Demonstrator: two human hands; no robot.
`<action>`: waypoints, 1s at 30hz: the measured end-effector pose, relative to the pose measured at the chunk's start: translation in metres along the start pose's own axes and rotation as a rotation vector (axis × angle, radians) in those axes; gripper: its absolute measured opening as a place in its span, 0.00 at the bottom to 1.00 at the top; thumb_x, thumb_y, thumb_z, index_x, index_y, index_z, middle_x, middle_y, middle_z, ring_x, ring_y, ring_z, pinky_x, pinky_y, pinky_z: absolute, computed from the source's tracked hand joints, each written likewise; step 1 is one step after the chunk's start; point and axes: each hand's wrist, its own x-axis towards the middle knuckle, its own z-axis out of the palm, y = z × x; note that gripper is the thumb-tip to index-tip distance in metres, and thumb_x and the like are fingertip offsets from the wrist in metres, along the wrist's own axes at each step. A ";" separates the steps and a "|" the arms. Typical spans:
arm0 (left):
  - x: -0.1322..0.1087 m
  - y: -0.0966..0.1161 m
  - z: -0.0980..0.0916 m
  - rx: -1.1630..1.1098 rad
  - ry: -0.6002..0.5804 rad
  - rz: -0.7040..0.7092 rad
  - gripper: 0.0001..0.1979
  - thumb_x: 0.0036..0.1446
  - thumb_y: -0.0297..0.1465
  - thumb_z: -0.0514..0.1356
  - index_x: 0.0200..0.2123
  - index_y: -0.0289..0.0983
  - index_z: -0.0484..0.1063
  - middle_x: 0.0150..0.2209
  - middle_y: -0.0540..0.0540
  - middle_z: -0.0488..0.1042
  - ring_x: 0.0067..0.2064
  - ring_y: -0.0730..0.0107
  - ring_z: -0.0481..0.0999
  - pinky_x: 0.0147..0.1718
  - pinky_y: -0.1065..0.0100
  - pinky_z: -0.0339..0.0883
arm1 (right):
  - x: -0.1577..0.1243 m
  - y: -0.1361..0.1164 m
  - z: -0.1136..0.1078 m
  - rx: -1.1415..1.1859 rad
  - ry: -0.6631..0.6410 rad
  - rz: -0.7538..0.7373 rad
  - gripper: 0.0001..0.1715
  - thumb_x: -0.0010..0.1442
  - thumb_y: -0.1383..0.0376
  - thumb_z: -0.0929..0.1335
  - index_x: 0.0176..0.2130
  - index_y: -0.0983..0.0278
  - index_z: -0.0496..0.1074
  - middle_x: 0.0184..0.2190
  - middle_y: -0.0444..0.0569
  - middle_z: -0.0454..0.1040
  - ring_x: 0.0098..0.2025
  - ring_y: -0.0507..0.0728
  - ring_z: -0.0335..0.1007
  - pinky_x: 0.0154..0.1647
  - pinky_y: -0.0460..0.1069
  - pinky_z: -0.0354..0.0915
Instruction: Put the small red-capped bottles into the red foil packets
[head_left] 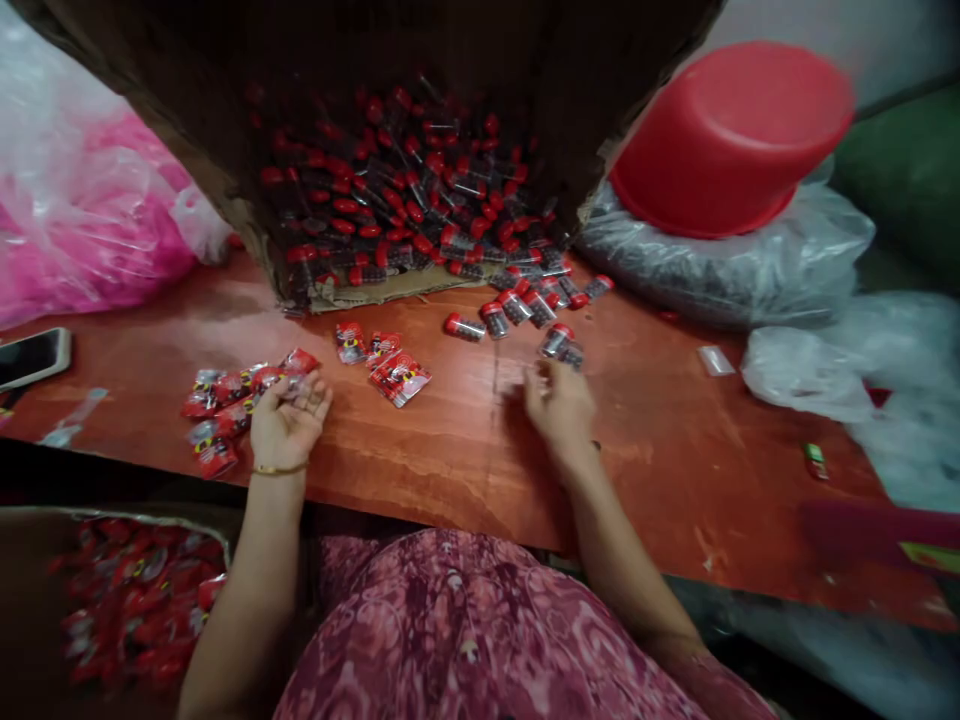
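Small red-capped vials (559,342) are lying spilled from the tipped cardboard box (225,190), within reach; the right hand (559,405) is reaching them, fingers loosely apart. The left hand (289,420) is resting palm-up, open, against red packets (225,400).

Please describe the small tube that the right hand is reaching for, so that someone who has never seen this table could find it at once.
Start at the big cardboard box lying on its side at the back of the red-brown table, with red-capped tubes spilling from its mouth. Follow the spilled tubes toward the right hand. The tube lies just beyond its fingertips, nearest the person, while the other tubes lie closer to the box.
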 end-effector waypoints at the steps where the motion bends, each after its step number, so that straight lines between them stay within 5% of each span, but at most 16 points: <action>1: 0.001 0.004 0.000 -0.066 0.001 0.018 0.13 0.59 0.27 0.46 0.31 0.33 0.69 0.24 0.47 0.76 0.26 0.75 0.76 0.32 0.71 0.72 | 0.006 0.018 -0.002 -0.089 0.007 0.021 0.19 0.59 0.58 0.60 0.41 0.69 0.70 0.37 0.60 0.74 0.38 0.61 0.68 0.37 0.53 0.62; 4: -0.008 -0.005 -0.002 -0.076 -0.026 -0.028 0.11 0.55 0.23 0.47 0.32 0.32 0.69 0.27 0.45 0.76 0.30 0.72 0.77 0.35 0.68 0.72 | 0.016 0.055 -0.003 -0.208 -0.074 -0.050 0.23 0.60 0.59 0.59 0.47 0.70 0.69 0.46 0.62 0.71 0.43 0.64 0.65 0.42 0.57 0.60; 7: -0.024 -0.036 0.000 0.181 -0.062 -0.026 0.08 0.54 0.24 0.51 0.31 0.33 0.70 0.28 0.46 0.76 0.29 0.72 0.76 0.35 0.68 0.70 | 0.009 0.064 -0.003 -0.250 -0.112 -0.097 0.24 0.61 0.57 0.58 0.48 0.68 0.69 0.47 0.61 0.69 0.41 0.63 0.64 0.40 0.56 0.60; 11: -0.023 -0.066 0.011 0.759 -0.170 0.631 0.09 0.49 0.34 0.61 0.35 0.39 0.75 0.38 0.44 0.77 0.41 0.63 0.75 0.48 0.60 0.64 | -0.011 0.051 0.000 -0.229 -0.047 -0.093 0.25 0.59 0.54 0.59 0.46 0.68 0.71 0.44 0.62 0.68 0.40 0.64 0.63 0.36 0.56 0.60; 14: -0.003 -0.066 0.022 1.208 -0.337 0.981 0.12 0.45 0.37 0.65 0.35 0.43 0.77 0.52 0.44 0.71 0.58 0.51 0.62 0.58 0.53 0.48 | -0.019 0.044 0.004 -0.153 -0.005 -0.128 0.23 0.60 0.55 0.60 0.45 0.67 0.71 0.42 0.61 0.68 0.41 0.64 0.63 0.37 0.56 0.60; 18: 0.019 -0.063 0.031 1.517 -0.389 1.034 0.08 0.47 0.37 0.63 0.32 0.43 0.79 0.53 0.42 0.71 0.61 0.42 0.55 0.58 0.43 0.41 | -0.017 0.042 0.007 -0.079 0.004 -0.153 0.20 0.60 0.57 0.60 0.45 0.65 0.71 0.41 0.58 0.69 0.41 0.63 0.64 0.38 0.55 0.60; 24: 0.017 -0.070 0.027 1.518 -0.287 1.064 0.09 0.52 0.37 0.58 0.33 0.45 0.79 0.51 0.44 0.73 0.60 0.43 0.56 0.57 0.42 0.41 | -0.016 0.016 -0.002 0.089 0.047 -0.154 0.15 0.60 0.60 0.61 0.40 0.65 0.72 0.42 0.58 0.71 0.44 0.62 0.65 0.46 0.57 0.59; 27: 0.003 -0.071 0.027 1.483 -0.262 1.105 0.11 0.53 0.37 0.57 0.35 0.43 0.79 0.53 0.43 0.71 0.61 0.45 0.56 0.58 0.42 0.39 | -0.019 -0.020 -0.001 0.450 -0.054 -0.132 0.16 0.60 0.58 0.61 0.39 0.65 0.72 0.39 0.56 0.73 0.43 0.60 0.67 0.46 0.56 0.62; 30: -0.015 -0.072 0.031 1.433 -0.279 1.146 0.12 0.54 0.38 0.57 0.37 0.43 0.78 0.54 0.43 0.69 0.62 0.48 0.56 0.59 0.44 0.38 | -0.018 -0.061 0.009 0.833 -0.273 0.066 0.20 0.58 0.52 0.62 0.40 0.64 0.71 0.35 0.52 0.74 0.36 0.56 0.68 0.37 0.51 0.65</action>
